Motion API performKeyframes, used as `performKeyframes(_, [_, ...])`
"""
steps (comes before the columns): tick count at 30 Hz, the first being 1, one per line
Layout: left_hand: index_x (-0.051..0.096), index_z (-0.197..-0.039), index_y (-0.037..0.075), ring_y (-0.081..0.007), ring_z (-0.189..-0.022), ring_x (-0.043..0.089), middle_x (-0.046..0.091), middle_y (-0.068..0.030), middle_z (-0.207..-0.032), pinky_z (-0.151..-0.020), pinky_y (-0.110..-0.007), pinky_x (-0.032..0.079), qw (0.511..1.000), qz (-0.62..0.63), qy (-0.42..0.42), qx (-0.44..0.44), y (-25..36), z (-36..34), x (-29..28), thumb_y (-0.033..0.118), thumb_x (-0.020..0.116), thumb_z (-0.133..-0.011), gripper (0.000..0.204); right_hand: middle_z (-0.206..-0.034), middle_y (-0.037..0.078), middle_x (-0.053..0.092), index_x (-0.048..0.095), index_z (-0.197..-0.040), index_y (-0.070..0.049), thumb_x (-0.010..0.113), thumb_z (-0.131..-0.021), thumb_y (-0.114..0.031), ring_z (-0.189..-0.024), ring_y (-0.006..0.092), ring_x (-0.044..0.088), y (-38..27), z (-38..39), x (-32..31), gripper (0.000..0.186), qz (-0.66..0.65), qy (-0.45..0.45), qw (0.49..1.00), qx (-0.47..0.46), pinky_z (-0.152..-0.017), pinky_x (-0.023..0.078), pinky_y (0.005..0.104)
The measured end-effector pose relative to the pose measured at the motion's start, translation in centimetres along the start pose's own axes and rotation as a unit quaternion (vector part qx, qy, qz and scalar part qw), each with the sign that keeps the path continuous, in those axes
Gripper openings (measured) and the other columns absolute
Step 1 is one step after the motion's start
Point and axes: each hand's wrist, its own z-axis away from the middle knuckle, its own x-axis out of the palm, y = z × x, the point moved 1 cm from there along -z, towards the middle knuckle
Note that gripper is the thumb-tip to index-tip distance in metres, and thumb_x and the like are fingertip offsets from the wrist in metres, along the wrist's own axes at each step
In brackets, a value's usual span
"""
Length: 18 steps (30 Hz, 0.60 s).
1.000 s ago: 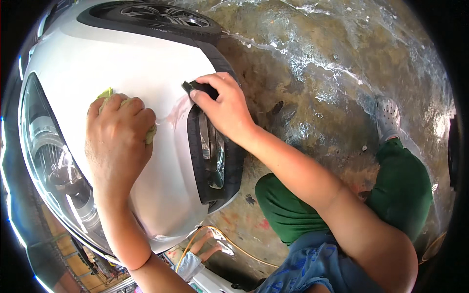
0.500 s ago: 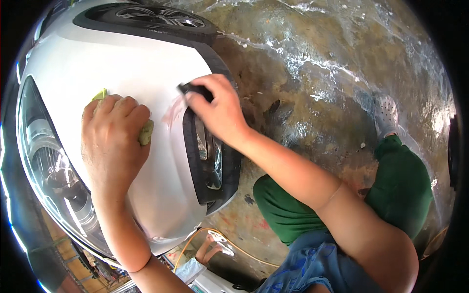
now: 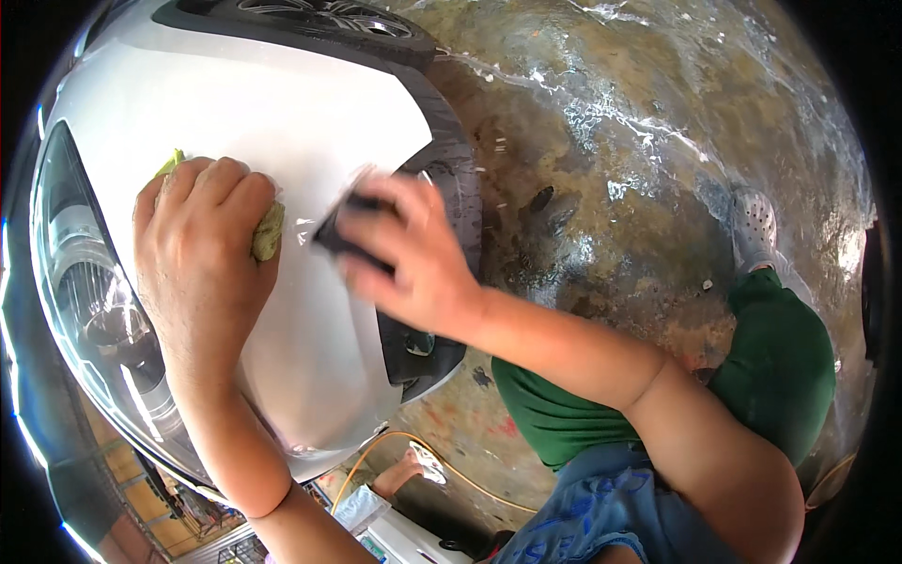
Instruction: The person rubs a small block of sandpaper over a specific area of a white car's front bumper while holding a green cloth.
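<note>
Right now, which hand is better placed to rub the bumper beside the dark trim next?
Likely the right hand: it holds a black block near the trim. The left hand, holding a green cloth, sits closer to the headlight.

Pretty basic getup tbh. Blue shirt (image 3: 601, 498) down at 5 o'clock, wrinkly, with brighter blue squiggly markings and a pale curved edge near the bottom. Dark green trousers (image 3: 775, 362), kinda loose, with folds bunching around 5 o'clock and the other leg over at 3. Light grey clog (image 3: 754, 226) just shy of 3 o'clock, dotted with round holes. Left hand (image 3: 202, 240) at 9 and right hand (image 3: 421, 268) near the middle are both bare.
</note>
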Motion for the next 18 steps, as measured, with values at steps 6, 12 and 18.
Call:
performKeyframes(6, [0.068,-0.096,0.008,-0.0311,-0.109,0.069,0.070,-0.0077,-0.100,-0.107,-0.048,0.052,1.000,0.025,0.003,0.008,0.5,0.4,0.4,0.002,0.080,-0.073,0.027,-0.136,0.016,0.063,0.077,-0.123,-0.010,0.085,-0.085,-0.021,-0.123,0.0408,0.058,3.2,-3.4,-2.0,0.040,0.000,-0.016,0.999,0.030,-0.109,0.047,0.0510])
performKeyframes(12, [0.071,-0.092,0.010,-0.0284,-0.106,0.070,0.071,-0.0042,-0.098,-0.105,-0.047,0.052,0.999,0.036,0.025,0.002,0.4,0.0,0.2,0.006,0.079,-0.077,0.018,-0.132,0.013,0.065,0.077,-0.118,-0.011,0.088,-0.083,-0.022,-0.122,0.0363,0.062,-0.4,-2.7,-2.6,0.038,0.037,-0.126,0.985,-0.108,-0.105,0.050,0.0508])
performKeyframes(18, [0.071,-0.096,0.007,-0.0314,-0.110,0.069,0.071,-0.0077,-0.101,-0.107,-0.049,0.052,0.999,0.040,0.010,0.014,0.0,0.1,0.3,0.003,0.081,-0.072,0.027,-0.125,0.014,0.068,0.079,-0.117,-0.010,0.087,-0.083,-0.022,-0.114,0.0384,0.063,1.4,-5.3,-3.3,0.037,0.058,-0.114,0.988,-0.087,-0.102,0.053,0.0488])
